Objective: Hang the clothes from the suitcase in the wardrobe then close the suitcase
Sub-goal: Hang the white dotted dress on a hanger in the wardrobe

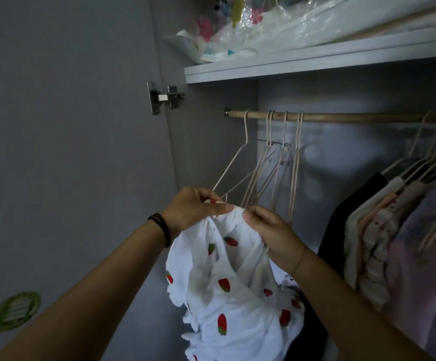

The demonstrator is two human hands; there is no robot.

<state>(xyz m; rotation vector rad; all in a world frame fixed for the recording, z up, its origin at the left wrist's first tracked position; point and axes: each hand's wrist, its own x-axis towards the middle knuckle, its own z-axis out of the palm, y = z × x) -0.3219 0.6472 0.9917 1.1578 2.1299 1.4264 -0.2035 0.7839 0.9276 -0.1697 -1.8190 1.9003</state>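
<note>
Two hands, left [193,207] and right [271,235], pinch one white strawberry-print top [237,295] by its upper edge. Just above the fingers at least four bare hangers [271,165] hang on one rail [355,117]. To their right the wardrobe holds hung clothes [394,230].

We log garment [227,295]: white, scattered red strawberries with green tops. Hangers [271,165]: pale cream. Rail [355,117]: brown wood tone. Wardrobe door [68,126]: plain grey; sticker [16,310] on it green with white stripes. Wristband [161,227]: black. We see hung clothes [394,230] running black, cream, pink, lilac. Plastic bag [237,27] on pale grey shelf [316,65]: clear, pink and yellow-green flowers.
</note>
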